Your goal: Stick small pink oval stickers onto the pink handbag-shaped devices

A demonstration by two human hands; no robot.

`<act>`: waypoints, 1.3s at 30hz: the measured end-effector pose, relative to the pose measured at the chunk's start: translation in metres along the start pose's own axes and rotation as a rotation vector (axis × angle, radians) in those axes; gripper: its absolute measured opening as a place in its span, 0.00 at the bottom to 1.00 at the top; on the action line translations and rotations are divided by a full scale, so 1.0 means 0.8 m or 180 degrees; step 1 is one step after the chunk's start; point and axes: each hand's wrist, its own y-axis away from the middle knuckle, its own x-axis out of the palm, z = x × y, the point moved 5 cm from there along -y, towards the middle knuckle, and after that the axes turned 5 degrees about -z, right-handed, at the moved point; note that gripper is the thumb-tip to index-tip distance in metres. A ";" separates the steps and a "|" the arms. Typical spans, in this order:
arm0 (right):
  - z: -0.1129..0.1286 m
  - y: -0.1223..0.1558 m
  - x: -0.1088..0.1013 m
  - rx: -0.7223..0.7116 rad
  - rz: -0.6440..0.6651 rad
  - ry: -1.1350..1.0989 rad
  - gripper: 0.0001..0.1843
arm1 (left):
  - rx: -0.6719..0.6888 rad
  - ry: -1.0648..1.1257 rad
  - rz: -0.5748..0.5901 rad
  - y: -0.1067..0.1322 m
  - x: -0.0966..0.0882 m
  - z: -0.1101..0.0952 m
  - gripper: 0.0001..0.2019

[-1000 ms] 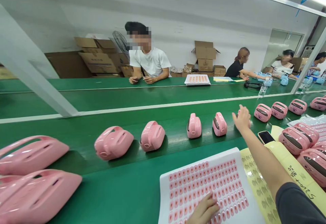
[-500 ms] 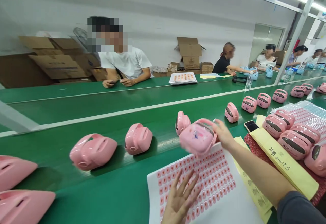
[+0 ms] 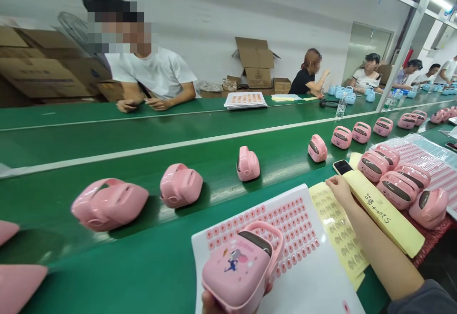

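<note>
My left hand (image 3: 210, 302) is shut on a pink handled device (image 3: 237, 271) with a cartoon sticker, low in view, and its fingers are mostly hidden beneath it. The device hangs over a white-backed sheet of pink stickers (image 3: 296, 223). My right hand (image 3: 338, 190) holds nothing and lies at the edge of a yellow label sheet (image 3: 335, 223), close to a black-screened phone (image 3: 342, 167) and a handwritten yellow paper strip (image 3: 382, 214).
Pink devices (image 3: 248, 164) stand in a row along the green conveyor belt (image 3: 200, 161), with a cluster (image 3: 396, 190) on a red mat at right. Across the belt sit co-workers (image 3: 307, 73), beside cardboard boxes (image 3: 255, 61), a water bottle (image 3: 341, 106) and a white stack of sheets (image 3: 245, 99).
The pink device has passed from my right hand to my left and dropped lower. My right hand has moved right to the yellow sheet. The view has turned slightly.
</note>
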 end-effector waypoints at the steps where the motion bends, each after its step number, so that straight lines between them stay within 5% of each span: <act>1: -0.012 -0.008 -0.002 0.0040 -0.0046 0.0068 0.12 | -0.0014 0.0082 -0.0017 -0.004 -0.005 0.000 0.31; 9: -0.047 0.007 0.013 0.0022 -0.0417 0.0280 0.09 | 0.0234 0.0167 0.0163 -0.014 -0.012 0.011 0.30; 18: -0.039 0.009 0.003 -0.0011 -0.0223 -0.0403 0.09 | 0.0097 0.0594 -0.0875 0.000 0.020 -0.007 0.25; 24: 0.023 0.042 0.015 0.0229 0.0143 -0.1007 0.14 | 0.0471 0.0330 -0.1056 0.018 0.077 -0.031 0.17; 30: 0.129 0.142 0.075 0.0094 0.1630 -0.1626 0.12 | 0.0779 -0.0110 -0.1331 0.022 0.108 -0.028 0.15; 39: 0.127 0.156 0.091 0.0042 0.1693 -0.1296 0.08 | 0.0748 -0.0001 -0.1390 0.025 0.107 -0.025 0.16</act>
